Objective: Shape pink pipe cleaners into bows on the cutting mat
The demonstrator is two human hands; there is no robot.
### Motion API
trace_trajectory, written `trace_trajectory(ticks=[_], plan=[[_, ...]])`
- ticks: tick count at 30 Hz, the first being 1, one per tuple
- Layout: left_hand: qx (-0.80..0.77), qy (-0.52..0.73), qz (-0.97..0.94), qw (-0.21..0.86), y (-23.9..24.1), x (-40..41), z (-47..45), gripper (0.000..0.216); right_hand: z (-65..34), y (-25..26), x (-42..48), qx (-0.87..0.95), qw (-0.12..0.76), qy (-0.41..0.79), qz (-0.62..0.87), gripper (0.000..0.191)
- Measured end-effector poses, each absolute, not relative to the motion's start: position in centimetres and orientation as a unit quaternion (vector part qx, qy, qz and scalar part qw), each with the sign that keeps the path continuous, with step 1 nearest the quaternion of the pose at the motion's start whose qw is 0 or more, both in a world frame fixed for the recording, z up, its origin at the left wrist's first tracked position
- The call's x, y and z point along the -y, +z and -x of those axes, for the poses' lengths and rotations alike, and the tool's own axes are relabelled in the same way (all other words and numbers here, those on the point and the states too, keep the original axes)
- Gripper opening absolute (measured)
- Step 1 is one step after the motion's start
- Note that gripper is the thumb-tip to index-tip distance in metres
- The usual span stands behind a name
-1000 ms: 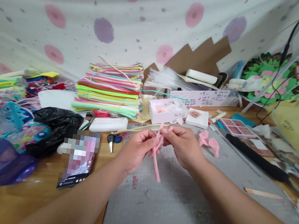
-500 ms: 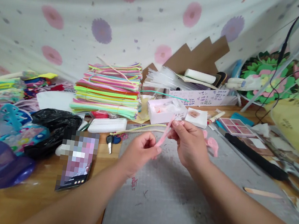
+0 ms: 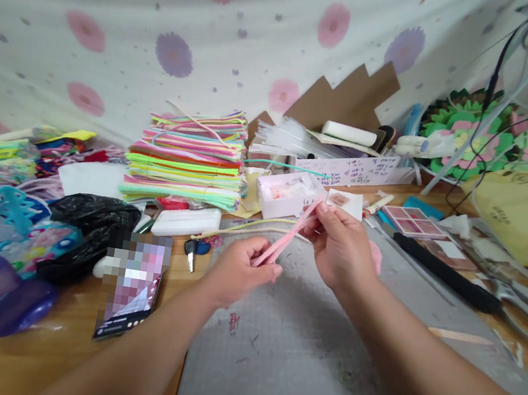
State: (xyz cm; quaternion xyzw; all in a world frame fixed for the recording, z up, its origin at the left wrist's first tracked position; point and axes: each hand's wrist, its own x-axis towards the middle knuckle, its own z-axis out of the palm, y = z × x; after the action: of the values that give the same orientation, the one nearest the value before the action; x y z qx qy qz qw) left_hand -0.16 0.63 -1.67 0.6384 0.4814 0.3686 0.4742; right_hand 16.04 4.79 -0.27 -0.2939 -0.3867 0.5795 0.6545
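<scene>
Pink pipe cleaners [image 3: 288, 237] stretch slantwise between my two hands, above the grey cutting mat [image 3: 279, 353]. My left hand [image 3: 243, 268] pinches their lower end, where the strands lie slightly apart. Thumb and fingers of my right hand [image 3: 342, 245] are closed on the upper end. A curled pink piece [image 3: 375, 256] lies on the mat just behind my right hand, partly hidden by it. A white box [image 3: 289, 196] with small items inside stands beyond the hands.
At the back left rises a stack of colourful pipe cleaners [image 3: 184, 161]. A phone [image 3: 134, 287] and a key [image 3: 190, 254] lie left of the mat. To the right are black-handled tool [image 3: 442, 272], scissors [image 3: 523, 302] and a palette [image 3: 413, 222].
My hands have moved apart, the left one down and leftward, so a longer stretch of the pink strands shows between them. The whole view has shifted slightly.
</scene>
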Motion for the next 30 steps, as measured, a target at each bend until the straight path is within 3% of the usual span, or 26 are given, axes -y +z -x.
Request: trace_trajectory(ticks=[5,16,23,30], plan=[[-0.394,0.402,-0.597,0.571,-1.7,-0.4,-0.4,0.019,-15.3,-0.3,-4.0,0.392,0.623,0.604,0.307,0.022],[-0.364,0.538,-0.431,0.626,-1.3,0.2,-1.6,0.012,-14.6,-0.9,-3.6,0.461,0.597,0.571,0.324,0.026],[-0.388,0.524,-0.435,0.621,-1.6,0.0,-1.5,0.014,-14.6,-1.1,-3.5,0.49,0.589,0.552,0.33,0.027],[-0.424,0.413,-0.53,0.607,-1.0,0.0,-0.6,0.023,-15.2,-0.6,-3.8,0.54,0.589,0.49,0.349,0.031]])
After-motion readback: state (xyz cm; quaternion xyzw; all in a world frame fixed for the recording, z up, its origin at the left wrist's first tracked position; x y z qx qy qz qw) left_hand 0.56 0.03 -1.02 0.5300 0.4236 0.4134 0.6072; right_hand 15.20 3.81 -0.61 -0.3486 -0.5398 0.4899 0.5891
